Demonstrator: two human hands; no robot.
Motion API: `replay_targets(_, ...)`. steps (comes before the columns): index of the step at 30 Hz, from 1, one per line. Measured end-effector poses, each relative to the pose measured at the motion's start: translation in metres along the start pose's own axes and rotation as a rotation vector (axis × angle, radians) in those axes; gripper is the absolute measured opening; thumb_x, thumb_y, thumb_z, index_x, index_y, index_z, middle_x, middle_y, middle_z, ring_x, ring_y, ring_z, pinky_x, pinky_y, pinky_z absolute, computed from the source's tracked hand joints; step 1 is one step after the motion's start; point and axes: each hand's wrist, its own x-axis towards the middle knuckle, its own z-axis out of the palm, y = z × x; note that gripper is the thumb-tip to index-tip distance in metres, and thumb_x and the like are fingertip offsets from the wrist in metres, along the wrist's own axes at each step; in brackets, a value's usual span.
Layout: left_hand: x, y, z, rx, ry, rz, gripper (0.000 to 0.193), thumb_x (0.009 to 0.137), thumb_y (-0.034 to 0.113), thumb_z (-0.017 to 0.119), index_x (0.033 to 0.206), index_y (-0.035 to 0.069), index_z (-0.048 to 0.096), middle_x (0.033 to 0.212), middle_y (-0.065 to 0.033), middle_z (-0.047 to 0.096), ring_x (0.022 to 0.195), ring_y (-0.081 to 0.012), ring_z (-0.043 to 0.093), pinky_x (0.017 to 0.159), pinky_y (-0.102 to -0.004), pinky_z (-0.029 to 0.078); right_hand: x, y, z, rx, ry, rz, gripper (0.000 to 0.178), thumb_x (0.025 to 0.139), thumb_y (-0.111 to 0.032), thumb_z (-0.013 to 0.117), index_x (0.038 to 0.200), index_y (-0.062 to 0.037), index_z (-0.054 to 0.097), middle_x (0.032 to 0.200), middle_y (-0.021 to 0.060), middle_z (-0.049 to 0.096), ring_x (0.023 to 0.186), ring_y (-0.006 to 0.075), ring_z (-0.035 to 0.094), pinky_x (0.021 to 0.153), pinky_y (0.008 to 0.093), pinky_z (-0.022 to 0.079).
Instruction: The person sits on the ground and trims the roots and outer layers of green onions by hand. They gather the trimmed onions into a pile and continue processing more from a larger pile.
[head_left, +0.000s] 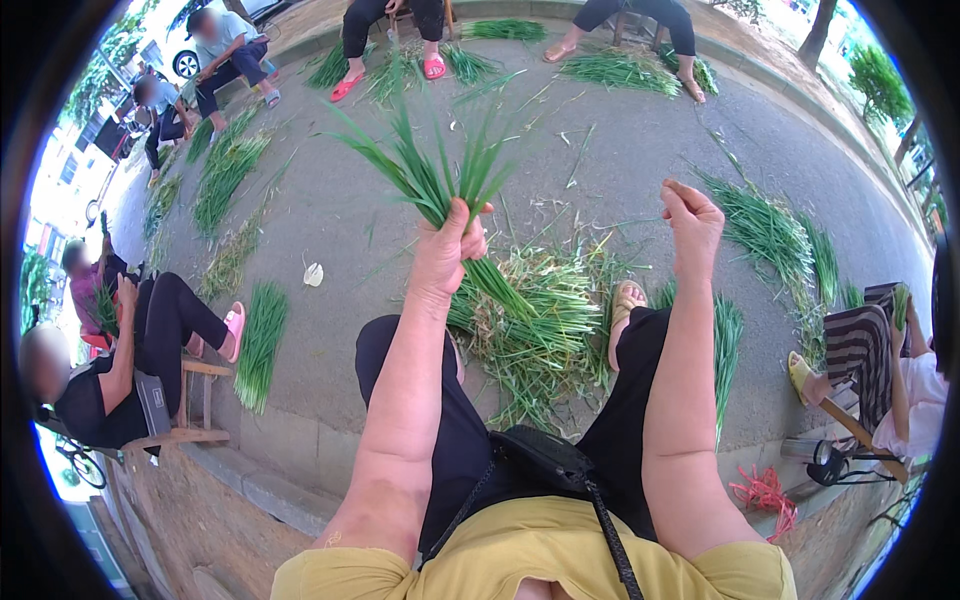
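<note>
My left hand [450, 250] is wrapped round a bunch of garlic chives [425, 180]. Their leaf tips fan out above the fist, and the stalk ends stick out below it. Raised to the right and apart from the bunch, my right hand [693, 228] has its thumb and fingers pinched together. Whether anything small is between them I cannot make out. On the ground between my feet lies a loose heap of chives [560, 310], mixed with yellowed leaves and trimmings. The held stalks hang over its upper left part.
Chive bundles lie to the left [262, 345] and right [765, 235]. Several people sit around on low seats, with chives by their feet. A black bag [545, 455] rests on my lap. Red string [768, 495] and a metal cup [800, 450] are at the lower right.
</note>
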Motion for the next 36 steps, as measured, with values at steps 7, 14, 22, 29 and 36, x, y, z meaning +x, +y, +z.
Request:
replay_targets(7, -0.003, -0.011, 0.006, -0.004, -0.12, -0.096, 0.053, 0.085, 0.049, 0.06, 0.094, -0.003, 0.06, 0.052, 0.0062, 0.034, 0.045, -0.0054, 0.028, 0.046, -0.0237, 0.023, 0.007, 0.007, -0.008, -0.242, -0.026, 0.046, 0.021, 0.081, -0.021, 0.069, 0.075, -0.0004, 0.068, 0.065, 0.0, 0.059, 0.056, 0.0056, 0.05, 0.053, 0.022, 0.04)
replay_targets(14, -0.003, -0.015, 0.013, 0.043, -0.144, -0.14, 0.058, 0.083, 0.054, 0.058, 0.095, -0.003, 0.055, 0.051, 0.0054, 0.033, 0.044, -0.0063, 0.028, 0.046, -0.0245, 0.024, -0.011, 0.008, 0.013, -0.26, -0.325, 0.15, 0.024, 0.087, -0.02, 0.061, 0.096, 0.0013, 0.066, 0.077, 0.0025, 0.064, 0.062, 0.0082, 0.057, 0.058, 0.0227, 0.042)
replay_targets(22, -0.002, -0.017, 0.012, 0.064, -0.164, -0.159, 0.055, 0.085, 0.051, 0.059, 0.095, -0.004, 0.059, 0.051, 0.0061, 0.034, 0.045, -0.0054, 0.027, 0.046, -0.0238, 0.023, -0.025, 0.007, 0.034, -0.282, -0.361, 0.001, 0.025, 0.088, -0.015, 0.061, 0.104, 0.0039, 0.064, 0.081, 0.005, 0.065, 0.069, 0.0088, 0.059, 0.062, 0.0231, 0.046)
replay_targets(29, -0.006, -0.027, 0.009, 0.171, -0.174, -0.241, 0.036, 0.086, 0.04, 0.065, 0.088, 0.004, 0.062, 0.056, 0.0072, 0.038, 0.051, -0.0043, 0.034, 0.047, -0.0229, 0.023, -0.026, -0.075, 0.024, -0.015, 0.01, -0.517, 0.023, 0.089, -0.009, 0.059, 0.111, -0.0005, 0.063, 0.089, 0.0046, 0.065, 0.074, 0.0076, 0.058, 0.068, 0.0217, 0.047)
replay_targets(36, -0.012, -0.033, 0.018, 0.575, -0.147, -0.299, 0.033, 0.086, 0.038, 0.066, 0.079, 0.005, 0.061, 0.064, 0.0061, 0.047, 0.058, -0.0064, 0.041, 0.051, -0.0253, 0.032, -0.041, -0.116, 0.018, -0.25, -0.138, -0.555, 0.034, 0.09, -0.008, 0.056, 0.125, -0.0094, 0.057, 0.099, 0.0044, 0.062, 0.078, 0.0085, 0.056, 0.071, 0.0238, 0.047)
